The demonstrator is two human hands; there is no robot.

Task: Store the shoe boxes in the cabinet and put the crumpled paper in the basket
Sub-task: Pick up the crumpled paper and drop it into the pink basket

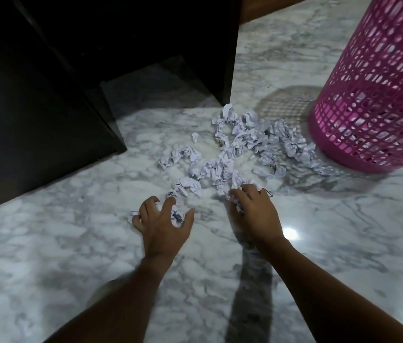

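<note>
Several balls of crumpled paper (250, 142) lie scattered on the marble floor, left of a pink lattice basket (379, 90) at the upper right. My left hand (163, 224) rests on the floor at the near edge of the pile, fingers curled around crumpled paper (178, 216). My right hand (252, 209) presses down on more crumpled paper (235, 201) with its fingers closed over it. A few paper balls show through the basket's wall near its base. No shoe box is visible.
A dark cabinet (34, 115) fills the upper left, with a dark upright panel (230, 58) beside a shadowed gap. The marble floor (71, 243) stretches around my arms. The basket casts a shadow toward the pile.
</note>
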